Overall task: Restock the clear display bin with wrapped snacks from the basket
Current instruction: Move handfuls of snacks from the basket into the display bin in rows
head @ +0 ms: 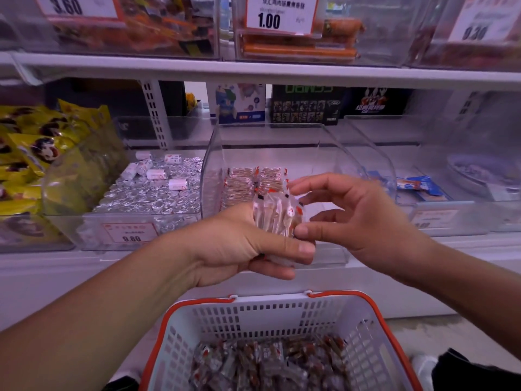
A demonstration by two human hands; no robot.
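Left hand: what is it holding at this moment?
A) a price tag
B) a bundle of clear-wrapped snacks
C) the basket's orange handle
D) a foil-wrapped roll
B: the left hand grips a bundle of clear-wrapped snacks in front of the clear display bin, above the basket.

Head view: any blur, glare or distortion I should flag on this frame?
Head view: wide-angle bending bows the upper shelf edge; soft focus smears the far bins, worst at the right; the right hand shows slight motion blur, the left hand and its bundle of wrapped snacks less so; pale glare on the clear display bin walls; lighting flat, purplish.
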